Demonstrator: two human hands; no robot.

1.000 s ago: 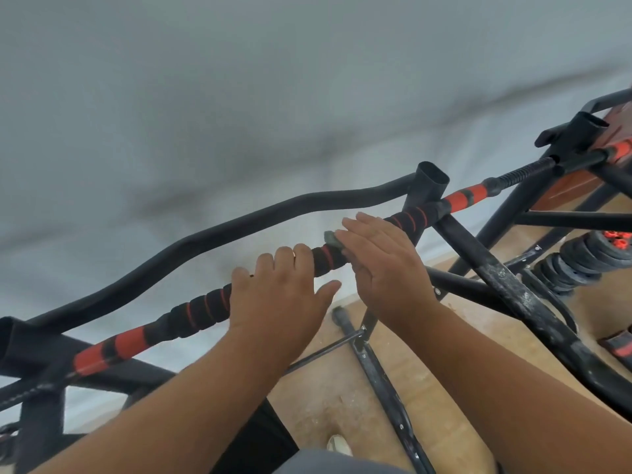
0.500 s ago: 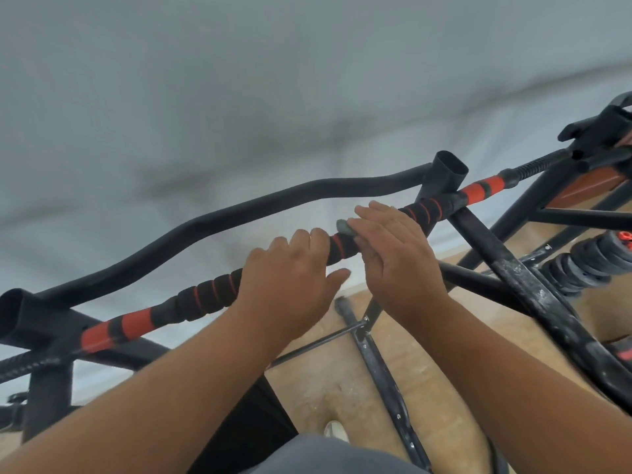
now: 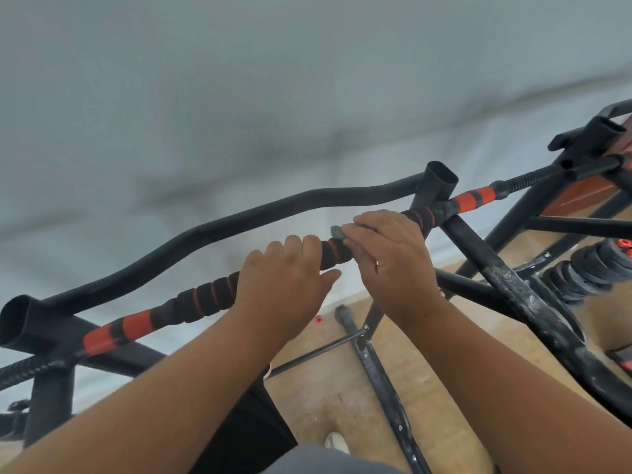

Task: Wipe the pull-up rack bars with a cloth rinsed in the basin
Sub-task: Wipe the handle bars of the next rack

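ok so my left hand (image 3: 285, 280) is wrapped over the padded bar (image 3: 201, 299), fingers curled around the foam. My right hand (image 3: 386, 258) is just beside it on the same bar, pinching a small dark cloth (image 3: 337, 231) against the foam, only a corner of it pokes out past my fingertips. The curved bar (image 3: 239, 220) runs behind both hands. Wood floor (image 3: 328, 398) below, plus a stack of weight plates (image 3: 588, 268) off to the right

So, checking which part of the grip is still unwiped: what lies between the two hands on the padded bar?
In the head view, a short stretch of black foam grip with a red ring shows between the left hand and the right hand, which holds a grey cloth.
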